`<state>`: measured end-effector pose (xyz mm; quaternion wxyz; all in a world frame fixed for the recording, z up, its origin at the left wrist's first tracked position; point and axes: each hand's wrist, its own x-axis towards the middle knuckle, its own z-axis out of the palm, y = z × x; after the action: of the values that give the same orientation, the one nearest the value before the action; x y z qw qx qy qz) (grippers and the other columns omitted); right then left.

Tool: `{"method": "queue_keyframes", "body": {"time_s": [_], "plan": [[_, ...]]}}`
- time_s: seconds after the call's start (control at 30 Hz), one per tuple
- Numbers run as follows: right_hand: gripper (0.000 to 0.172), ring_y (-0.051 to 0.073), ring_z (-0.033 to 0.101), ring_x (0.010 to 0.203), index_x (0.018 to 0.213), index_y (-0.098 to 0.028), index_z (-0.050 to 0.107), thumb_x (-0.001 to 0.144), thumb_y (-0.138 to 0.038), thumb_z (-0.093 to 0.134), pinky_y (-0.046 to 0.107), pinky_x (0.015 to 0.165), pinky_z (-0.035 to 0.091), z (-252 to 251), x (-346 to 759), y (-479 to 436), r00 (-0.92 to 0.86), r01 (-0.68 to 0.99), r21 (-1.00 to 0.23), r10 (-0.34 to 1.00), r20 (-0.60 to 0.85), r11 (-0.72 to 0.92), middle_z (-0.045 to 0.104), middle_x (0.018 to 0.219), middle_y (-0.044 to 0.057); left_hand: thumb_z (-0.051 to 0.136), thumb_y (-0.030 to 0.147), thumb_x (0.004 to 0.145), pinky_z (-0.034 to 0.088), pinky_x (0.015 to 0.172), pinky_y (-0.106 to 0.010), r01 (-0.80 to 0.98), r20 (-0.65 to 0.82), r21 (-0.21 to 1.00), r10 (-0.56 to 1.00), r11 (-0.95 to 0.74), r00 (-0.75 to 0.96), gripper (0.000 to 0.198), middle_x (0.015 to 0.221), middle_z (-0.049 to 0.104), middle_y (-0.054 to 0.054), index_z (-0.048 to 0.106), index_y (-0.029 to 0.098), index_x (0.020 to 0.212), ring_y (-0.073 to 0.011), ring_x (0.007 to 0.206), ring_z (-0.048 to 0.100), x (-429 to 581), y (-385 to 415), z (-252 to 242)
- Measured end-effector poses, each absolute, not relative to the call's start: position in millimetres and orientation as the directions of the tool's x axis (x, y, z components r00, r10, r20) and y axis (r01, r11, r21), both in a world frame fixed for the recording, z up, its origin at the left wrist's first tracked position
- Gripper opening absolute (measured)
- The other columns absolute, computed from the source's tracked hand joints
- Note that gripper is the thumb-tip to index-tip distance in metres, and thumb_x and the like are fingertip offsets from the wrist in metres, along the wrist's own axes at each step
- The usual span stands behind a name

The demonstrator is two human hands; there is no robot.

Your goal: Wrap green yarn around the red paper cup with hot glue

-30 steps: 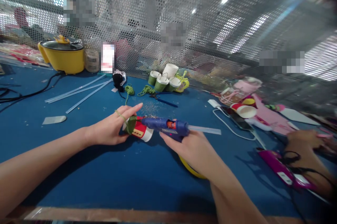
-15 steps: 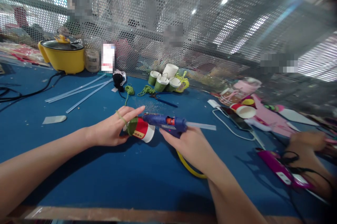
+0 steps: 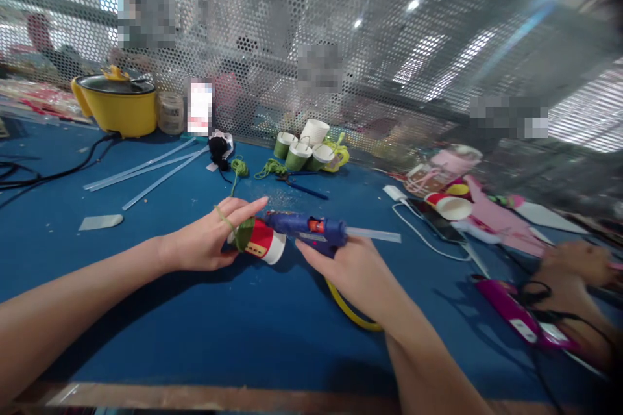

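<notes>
My left hand [image 3: 209, 236] is closed round a red and white paper cup [image 3: 267, 243], tilted on its side, its left part wrapped in green yarn [image 3: 244, 234]. A strand runs over the fingers and back to a small green yarn ball [image 3: 239, 168]. My right hand [image 3: 353, 269] grips a blue hot glue gun [image 3: 306, 228], with a clear glue stick [image 3: 374, 234] poking out of its rear. The nozzle lies at the top of the cup beside my left index finger; whether it touches the yarn cannot be made out. A yellow cord [image 3: 348, 308] hangs below the gun.
Green-wrapped cups [image 3: 298, 155] stand at the back, near pliers [image 3: 306, 189] and more green yarn. Glue sticks [image 3: 141, 168] and a yellow pot [image 3: 119, 106] are at left. A phone [image 3: 440, 220], a purple power strip [image 3: 511, 311] and another person's hand [image 3: 579, 262] are at right.
My hands, the cup and the glue gun hold almost the same place. The glue stick's rear end sits very slightly further right. The other person's hand at right has shifted a little.
</notes>
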<state>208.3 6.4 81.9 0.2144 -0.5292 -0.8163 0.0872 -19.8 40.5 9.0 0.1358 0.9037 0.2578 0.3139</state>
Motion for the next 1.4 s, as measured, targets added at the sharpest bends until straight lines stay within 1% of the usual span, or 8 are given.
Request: {"method": "queue_keyframes", "body": {"time_s": [0.13, 0.3, 0.7, 0.8, 1.0, 1.17, 1.27, 1.4], "plan": [[0.016, 0.019, 0.063, 0.061, 0.076, -0.019, 0.067, 0.081, -0.025, 0.052, 0.029, 0.056, 0.046, 77.3, 211.4, 3.3, -0.305, 0.865, -0.336, 0.923, 0.236, 0.372, 0.069, 0.068, 0.004, 0.057, 0.007, 0.073, 0.039, 0.099, -0.048, 0.390, 0.484, 0.449, 0.585, -0.804, 0.651, 0.096, 0.123, 0.042, -0.013, -0.004, 0.026, 0.144, -0.0282, 0.117, 0.041, -20.0, 41.3, 8.3], [0.016, 0.019, 0.062, 0.059, 0.079, -0.019, 0.067, 0.080, -0.024, 0.053, 0.028, 0.054, 0.046, 81.3, 212.4, 1.1, -0.352, 0.867, -0.287, 0.908, 0.226, 0.408, 0.068, 0.067, 0.004, 0.057, 0.008, 0.073, 0.039, 0.097, -0.049, 0.404, 0.465, 0.486, 0.621, -0.775, 0.631, 0.095, 0.121, 0.043, -0.013, -0.004, 0.025, 0.144, -0.0278, 0.114, 0.043, -20.6, 41.5, 8.2], [0.016, 0.020, 0.066, 0.071, 0.082, -0.021, 0.068, 0.081, -0.022, 0.052, 0.029, 0.062, 0.050, 83.3, 209.8, 0.3, -0.382, 0.835, -0.309, 0.884, 0.268, 0.455, 0.071, 0.077, 0.004, 0.059, 0.008, 0.070, 0.039, 0.098, -0.049, 0.392, 0.474, 0.514, 0.634, -0.763, 0.611, 0.097, 0.121, 0.044, -0.013, -0.002, 0.024, 0.145, -0.0274, 0.113, 0.044, -20.2, 42.9, 6.7], [0.015, 0.020, 0.066, 0.073, 0.081, -0.022, 0.067, 0.081, -0.022, 0.053, 0.028, 0.062, 0.051, 85.2, 209.3, -1.2, -0.390, 0.830, -0.317, 0.884, 0.257, 0.458, 0.071, 0.078, 0.004, 0.060, 0.007, 0.068, 0.040, 0.097, -0.046, 0.375, 0.477, 0.556, 0.654, -0.742, 0.587, 0.099, 0.117, 0.047, -0.010, -0.001, 0.024, 0.145, -0.0252, 0.108, 0.047, -19.9, 43.8, 6.4], [0.012, 0.020, 0.065, 0.069, 0.079, -0.019, 0.065, 0.080, -0.021, 0.053, 0.030, 0.063, 0.051, 84.4, 210.1, 3.1, -0.392, 0.853, -0.252, 0.879, 0.272, 0.458, 0.069, 0.076, 0.005, 0.060, 0.011, 0.068, 0.042, 0.094, -0.041, 0.323, 0.459, 0.642, 0.686, -0.696, 0.565, 0.098, 0.110, 0.048, -0.008, 0.000, 0.024, 0.145, -0.0214, 0.100, 0.052, -17.7, 43.2, 7.5], [0.012, 0.022, 0.066, 0.077, 0.082, -0.021, 0.066, 0.080, -0.023, 0.054, 0.029, 0.064, 0.051, 79.9, 210.9, 0.7, -0.408, 0.849, -0.221, 0.861, 0.304, 0.480, 0.070, 0.078, 0.005, 0.058, 0.014, 0.068, 0.046, 0.083, -0.034, 0.319, 0.411, 0.696, 0.722, -0.643, 0.557, 0.096, 0.107, 0.049, -0.007, 0.001, 0.022, 0.144, -0.0194, 0.092, 0.055, -17.0, 42.3, 10.5], [0.014, 0.022, 0.066, 0.081, 0.082, -0.022, 0.067, 0.081, -0.025, 0.053, 0.028, 0.069, 0.052, 79.8, 210.8, -1.9, -0.421, 0.829, -0.248, 0.851, 0.315, 0.502, 0.070, 0.074, 0.003, 0.058, 0.015, 0.068, 0.048, 0.078, -0.033, 0.323, 0.387, 0.720, 0.743, -0.614, 0.547, 0.095, 0.105, 0.050, -0.007, 0.001, 0.021, 0.144, -0.0183, 0.087, 0.056, -17.4, 42.7, 11.2], [0.017, 0.023, 0.066, 0.086, 0.072, -0.023, 0.065, 0.081, -0.022, 0.050, 0.031, 0.076, 0.052, 81.2, 211.2, -4.0, -0.423, 0.806, -0.331, 0.869, 0.257, 0.490, 0.069, 0.074, 0.004, 0.059, 0.015, 0.066, 0.047, 0.079, -0.036, 0.349, 0.369, 0.724, 0.762, -0.595, 0.532, 0.098, 0.105, 0.050, -0.007, 0.000, 0.021, 0.144, -0.0192, 0.088, 0.055, -19.1, 44.0, 10.4]]}}
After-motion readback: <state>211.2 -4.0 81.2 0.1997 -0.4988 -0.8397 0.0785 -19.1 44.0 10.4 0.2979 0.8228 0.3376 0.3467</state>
